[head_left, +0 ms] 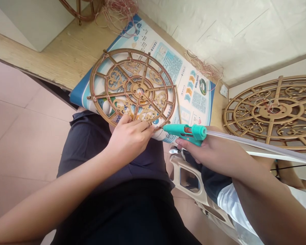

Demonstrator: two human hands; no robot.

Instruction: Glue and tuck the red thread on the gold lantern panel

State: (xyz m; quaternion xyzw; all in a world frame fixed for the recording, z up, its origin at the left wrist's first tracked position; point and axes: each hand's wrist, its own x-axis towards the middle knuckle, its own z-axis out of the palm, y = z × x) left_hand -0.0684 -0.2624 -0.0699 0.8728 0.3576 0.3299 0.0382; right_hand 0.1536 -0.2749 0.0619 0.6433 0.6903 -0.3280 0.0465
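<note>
My left hand (129, 139) grips the lower rim of a round bronze-gold lattice wheel (139, 89) with scrollwork panels and spokes. The wheel leans on a folded printed poster board (191, 81) with a blue border. My right hand (206, 148) is closed around a teal hot glue gun (186, 132). Its nozzle points left and ends close to the wheel's rim, near my left fingertips. A long translucent glue stick (255, 144) trails from the back of the gun to the right.
A second gold lattice wheel (275, 110) lies to the right. Tangled thin copper wire (118, 15) sits at the top, with another bundle (204, 66) beside the poster. A wooden ledge (58, 58), beige plastic chair (188, 180) and pink floor tiles (22, 136) surround me.
</note>
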